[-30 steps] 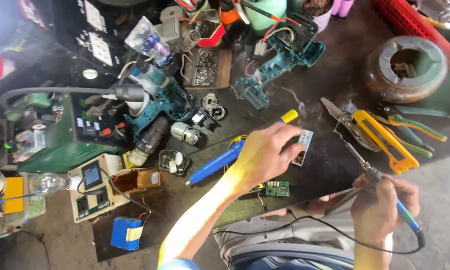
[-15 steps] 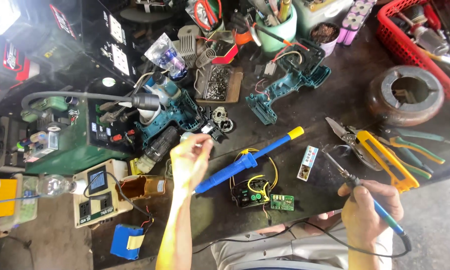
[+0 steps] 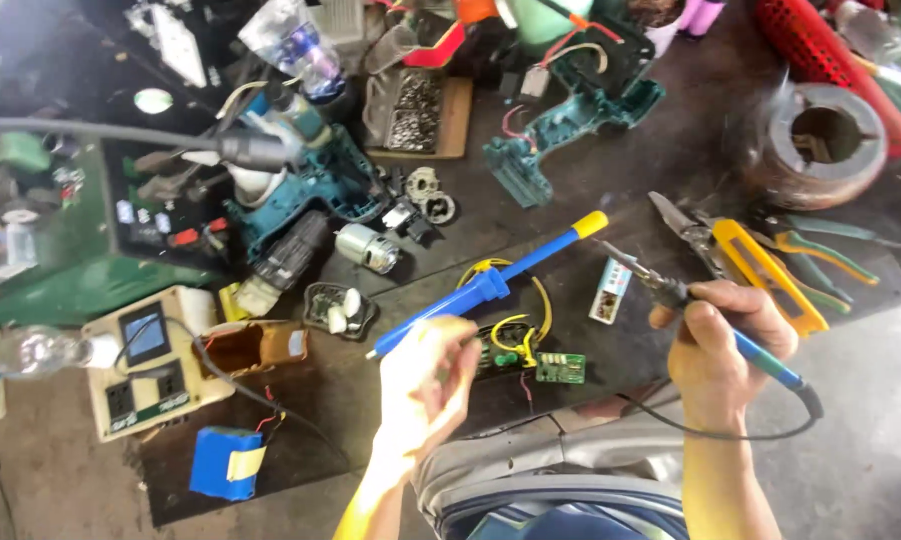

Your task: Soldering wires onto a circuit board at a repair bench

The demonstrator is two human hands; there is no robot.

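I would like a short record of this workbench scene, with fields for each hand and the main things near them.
right hand: holds a soldering iron, tip pointing up-left
left hand: fingers pinched; what they hold is too small to tell
between the hands: green circuit board with yellow wires
beside left hand: blue desoldering pump, yellow end
near right hand: yellow-handled snips

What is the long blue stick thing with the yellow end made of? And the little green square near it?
The blue tool looks like smooth, shiny plastic with a yellow plastic cap. The green board seems to be a stiff circuit board, matte green with tiny parts on it; too small to be sure.
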